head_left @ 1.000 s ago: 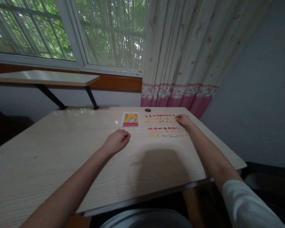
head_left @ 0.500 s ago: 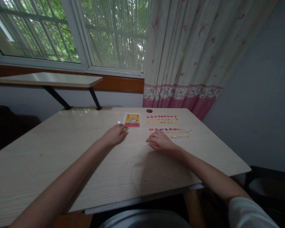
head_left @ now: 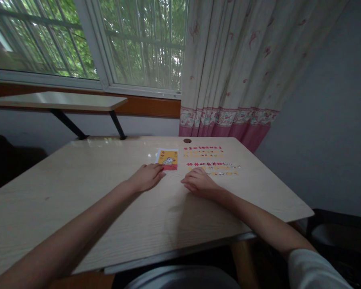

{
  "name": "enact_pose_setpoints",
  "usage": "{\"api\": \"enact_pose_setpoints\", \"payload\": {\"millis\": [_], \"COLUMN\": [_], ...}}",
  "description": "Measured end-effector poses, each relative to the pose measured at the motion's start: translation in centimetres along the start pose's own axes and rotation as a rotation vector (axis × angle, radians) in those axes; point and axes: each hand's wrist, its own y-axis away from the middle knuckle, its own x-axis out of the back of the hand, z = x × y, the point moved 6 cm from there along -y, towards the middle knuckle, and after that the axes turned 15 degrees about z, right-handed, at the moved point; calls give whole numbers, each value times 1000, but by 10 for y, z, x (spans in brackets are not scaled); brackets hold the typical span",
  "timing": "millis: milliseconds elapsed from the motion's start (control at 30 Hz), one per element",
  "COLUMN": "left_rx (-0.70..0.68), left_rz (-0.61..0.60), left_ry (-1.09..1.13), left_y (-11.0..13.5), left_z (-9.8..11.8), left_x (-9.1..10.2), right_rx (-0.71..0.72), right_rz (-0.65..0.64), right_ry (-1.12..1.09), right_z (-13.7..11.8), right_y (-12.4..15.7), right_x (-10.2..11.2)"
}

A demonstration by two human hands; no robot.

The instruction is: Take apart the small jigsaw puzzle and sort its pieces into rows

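Observation:
A small picture card [head_left: 172, 157], yellow above and red below with a white cartoon animal, lies flat on the table. My left hand [head_left: 147, 176] rests at its lower left corner, fingers stretched out and lying flat over the edge. Several rows of small red, yellow and white jigsaw pieces [head_left: 220, 163] lie to the right of the card. Just in front of the lower rows is my right hand [head_left: 198, 180], its fingers curled together near the tabletop and covering part of those rows. Whatever its fingertips may hold is hidden.
The pale wood table [head_left: 114, 224] has a round cable hole [head_left: 187, 141] at its back edge. A raised shelf [head_left: 60, 100] on black brackets stands back left. Behind are a barred window and a floral curtain [head_left: 228, 80]. A dark chair [head_left: 339, 233] is at the right.
The card has slid slightly towards me, with my left hand now over its lower left corner. My right hand stays in nearly the same place. The view has shifted a little.

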Motion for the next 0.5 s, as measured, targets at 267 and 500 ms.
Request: {"api": "enact_pose_setpoints", "payload": {"millis": [267,500], "left_rx": [-72,-38], "left_rz": [-44,8], "left_ry": [-44,-46], "left_y": [68,36], "left_z": [55,22], "left_x": [24,27], "right_rx": [16,10], "right_rz": [-91,-142], "right_ry": [-79,-142], "right_z": [-15,-19], "right_y": [2,1], "right_x": [-7,-9]}}
